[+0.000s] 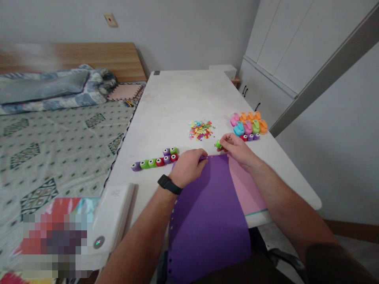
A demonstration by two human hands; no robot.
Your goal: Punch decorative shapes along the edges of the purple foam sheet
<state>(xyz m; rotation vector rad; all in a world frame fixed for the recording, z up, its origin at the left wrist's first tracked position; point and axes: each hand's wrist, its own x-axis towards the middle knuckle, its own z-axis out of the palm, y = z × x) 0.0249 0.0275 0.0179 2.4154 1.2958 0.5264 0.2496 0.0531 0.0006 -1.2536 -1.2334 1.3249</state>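
Observation:
A large purple sheet (210,209) hangs over the near table edge, with small cut-outs along its left side. My left hand (189,165), with a black watch on the wrist, pinches its far edge between thumb and fingers. My right hand (238,150) is closed on a small green craft punch (218,144) just beyond the sheet's far right corner. Something red shows under that punch; I cannot tell whether it is a second one. Beneath the purple sheet and my right forearm lies a pink sheet (245,189).
Colourful paper confetti (201,129) is piled past my hands. Several small punches (152,162) stand in rows at left; larger lever punches (247,124) cluster at right. A long white device (114,219) lies at the near left edge of the white table (186,94), beside a bed (59,146).

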